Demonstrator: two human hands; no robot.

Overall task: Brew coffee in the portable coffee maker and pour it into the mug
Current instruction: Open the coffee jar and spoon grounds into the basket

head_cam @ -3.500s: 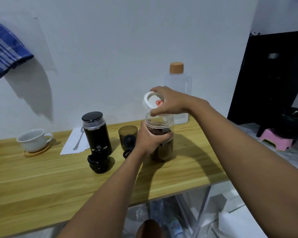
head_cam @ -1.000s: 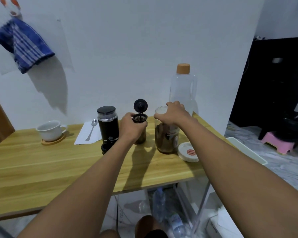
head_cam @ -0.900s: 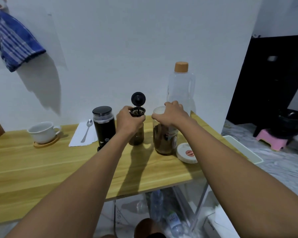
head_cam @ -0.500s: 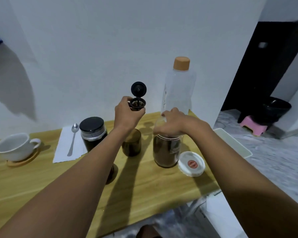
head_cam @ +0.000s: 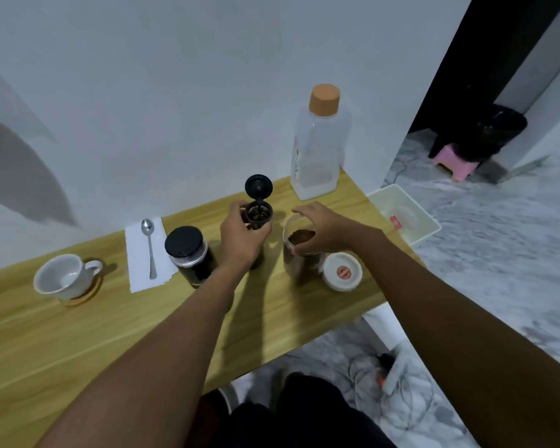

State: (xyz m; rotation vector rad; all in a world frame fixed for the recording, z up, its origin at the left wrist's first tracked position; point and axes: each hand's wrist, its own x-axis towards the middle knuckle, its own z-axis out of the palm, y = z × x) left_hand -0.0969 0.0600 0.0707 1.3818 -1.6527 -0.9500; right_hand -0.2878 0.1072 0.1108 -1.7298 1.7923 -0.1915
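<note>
My left hand [head_cam: 243,234] grips a small black filter capsule [head_cam: 258,215] with its hinged lid flipped up, held above the table. My right hand [head_cam: 320,227] grips the rim of an open clear jar of ground coffee [head_cam: 299,253]. The jar's white lid [head_cam: 341,271] lies just right of it. The black portable coffee maker [head_cam: 189,257] stands left of my left hand. A white mug [head_cam: 63,279] sits on a wooden coaster at the far left. A clear water bottle [head_cam: 319,143] with an orange cap stands by the wall.
A spoon [head_cam: 149,244] lies on a white napkin [head_cam: 139,273] between mug and coffee maker. The wooden table [head_cam: 78,337] ends just right of the jar lid; a white tray [head_cam: 404,215] sits beyond that edge. Cables lie on the marble floor below.
The jar's lid came off and now lies on the table. My left hand picked up the capsule and holds it raised beside the jar. My view has tilted down.
</note>
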